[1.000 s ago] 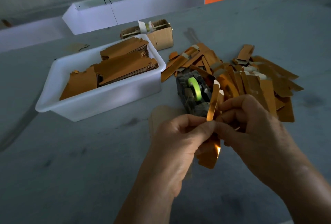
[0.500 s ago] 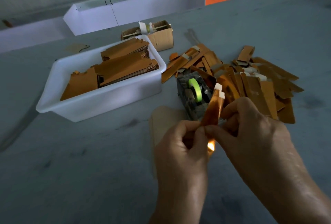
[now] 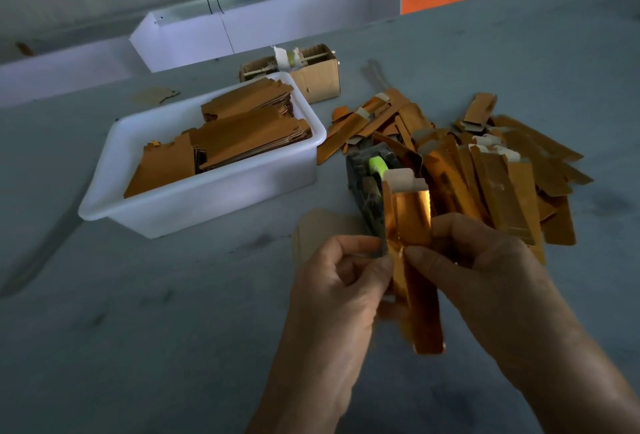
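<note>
While the left hand (image 3: 341,281) & right hand (image 3: 485,277) hovered above the tabletop (image 3: 138,329), they held one gold carton (image 3: 414,218) btwn them, roughly upright, its pale end flap at the top. The left hand pinched the carton's left edge w/ thumb & curled fingers. The right hand gripped the right side, thumb pressed on the shiny front. The carton's lower end hung down btwn the wrists. Just behind it stood a tape dispenser (image 3: 360,177) w/ a green tape roll (image 3: 377,166). A loose pile of gold cartons (image 3: 502,170) lay right of the dispenser, against it. To the left sat a white tub (image 3: 207,205) holding stacks of flat gold card (image 3: 242,132). A small cardboard box (image 3: 318,83) stood behind the tub, & a brown card piece (image 3: 322,229) lay flat near the left hand.
</note>
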Available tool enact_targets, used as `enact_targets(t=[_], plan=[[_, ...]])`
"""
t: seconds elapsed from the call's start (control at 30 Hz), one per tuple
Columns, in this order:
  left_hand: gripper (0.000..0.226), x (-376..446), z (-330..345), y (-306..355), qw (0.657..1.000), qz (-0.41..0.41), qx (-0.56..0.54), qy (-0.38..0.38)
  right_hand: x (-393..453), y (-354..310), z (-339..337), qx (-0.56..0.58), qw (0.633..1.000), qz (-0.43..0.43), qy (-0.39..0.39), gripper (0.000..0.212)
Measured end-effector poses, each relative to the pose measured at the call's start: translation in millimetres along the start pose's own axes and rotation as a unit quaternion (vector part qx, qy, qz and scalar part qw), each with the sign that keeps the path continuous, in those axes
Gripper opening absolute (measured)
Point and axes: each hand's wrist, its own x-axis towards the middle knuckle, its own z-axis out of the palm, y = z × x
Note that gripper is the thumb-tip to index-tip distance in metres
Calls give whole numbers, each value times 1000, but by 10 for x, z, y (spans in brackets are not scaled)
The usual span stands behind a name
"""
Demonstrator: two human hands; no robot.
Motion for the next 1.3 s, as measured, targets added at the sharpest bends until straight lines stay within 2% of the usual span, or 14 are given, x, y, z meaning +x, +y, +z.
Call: enact_targets(t=[0.07, 0.1, 0.17, 0.23, 0.33, 0.43, 0.5, 0.63, 0.8, 0.93, 1.0, 1.13, 1.2, 1.3], plan=[[10, 23, -66, -43, 998, 16, 65, 12, 22, -28, -25, -9, 1000, -7, 13, 4], [12, 55, -127, -81, 989, 43, 130, 48, 63, -38, -67, -17, 999, -11, 27, 1], [7, 140, -285, -129, 936, 90, 309, 145, 203, -48, -194, -62, 993, -41, 95, 10], [23, 209, -433, -150, 875, 74, 439, 190, 407, -29, -350, -167, 964, -65, 198, 9], [50, 354, -526, -230, 858, -14, 491, 154, 549, -17, -414, -227, 931, -17, 285, 44], [49, 476, -504, -272, 848, -41, 512, 131, 423, -11, -228, -208, 929, -80, 296, 38], [38, 551, -518, -258, 858, -59, 493, 132, 323, 48, -93, -198, 937, -114, 263, 29], [30, 614, -602, -247, 905, -47, 401, 134, 226, 137, 11, -156, 962, -97, 200, 26], [29, 517, -708, -236, 950, -19, 291, 112, 186, 92, -21, -162, 955, -118, 216, 23], [18, 335, -714, -75, 992, -46, 108, 47, 83, 9, -30, -103, 965, -113, 214, 21], [26, 232, -708, -13, 998, -40, 42, 6, -25, -55, 36, -46, 977, -98, 183, 24], [31, 76, -690, 66, 996, -46, -53, -60, -220, -131, 234, 66, 995, -7, 79, 48], [24, 32, -674, 72, 993, -50, -68, -84, -228, -103, 286, 113, 993, 36, 27, 48], [26, 12, -610, 58, 995, -38, -20, -90, -177, -36, 323, 235, 967, 98, -29, 30]])
